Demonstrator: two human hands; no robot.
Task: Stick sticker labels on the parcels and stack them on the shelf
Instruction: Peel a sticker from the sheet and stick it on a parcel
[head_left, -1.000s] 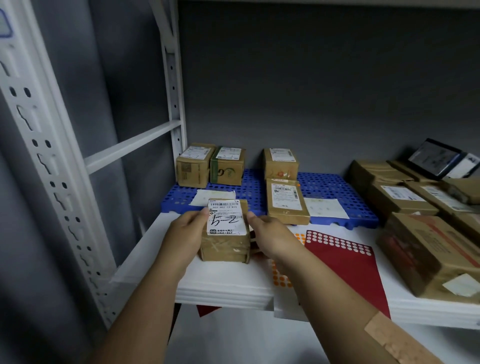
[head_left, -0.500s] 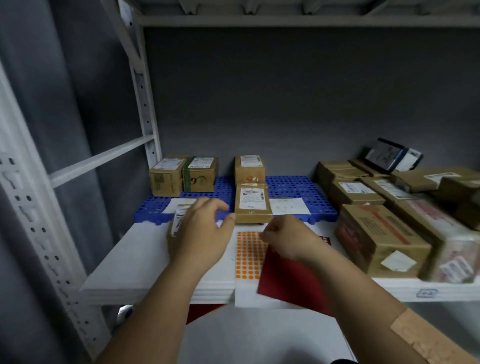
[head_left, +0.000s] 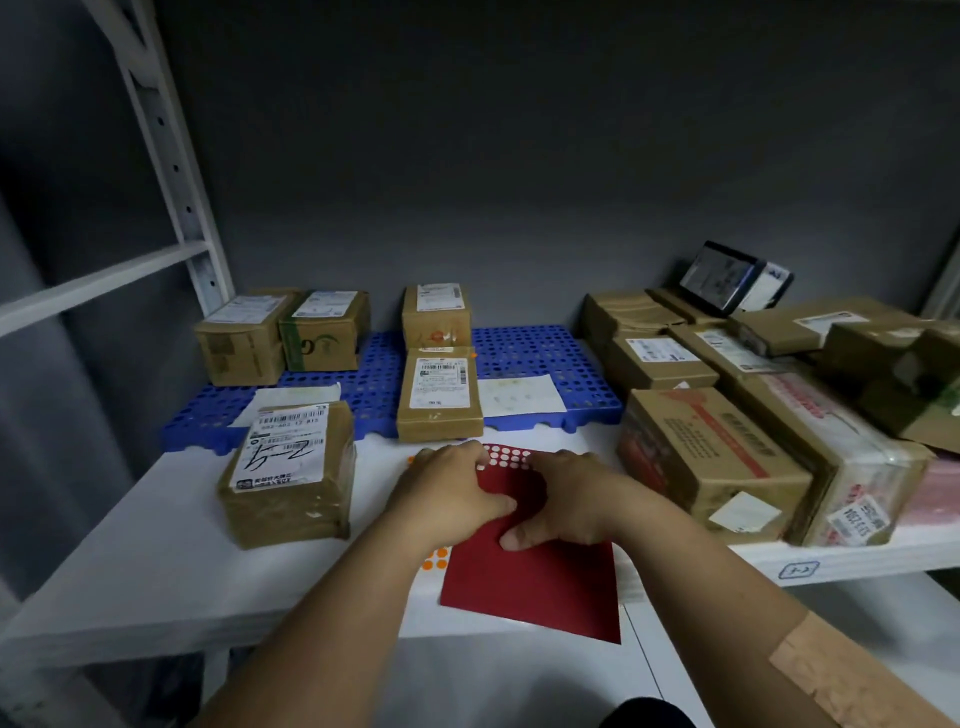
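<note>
Up close, the white shelf (head_left: 156, 561) fills most of what I can see, its metal upright (head_left: 171, 171) rising at the far left against a grey wall. Along the right side sits a crowded heap of brown parcels, the biggest being a carton with red print (head_left: 711, 457) near the front edge, and just right of it a box wrapped in clear film (head_left: 841, 462). At the far right corner a dark flat package (head_left: 727, 278) leans against the wall. A blue perforated pallet (head_left: 540, 358) lies across the far middle of the shelf, carrying two small boxes (head_left: 283, 335) side by side at its left, another box (head_left: 436, 314) at the back centre, and a flat labelled parcel (head_left: 440, 395) in front of that one, overhanging the pallet's near edge. Nearer on the left, off the pallet, stands a taped parcel with "5-2" handwritten on its label (head_left: 291, 473), well apart from both hands. In the near middle lies a red sticker sheet (head_left: 540, 582), overhanging the front lip, with a white sheet of orange dots (head_left: 435, 560) peeking out beneath it. The left hand (head_left: 457, 493) rests on the red sheet's far left part with fingers curled; the right hand (head_left: 571, 499) presses down beside it, thumb flat on the sheet. Whether either hand pinches a sticker I cannot tell. A tan plaster (head_left: 841, 670) sits on the right forearm.
</note>
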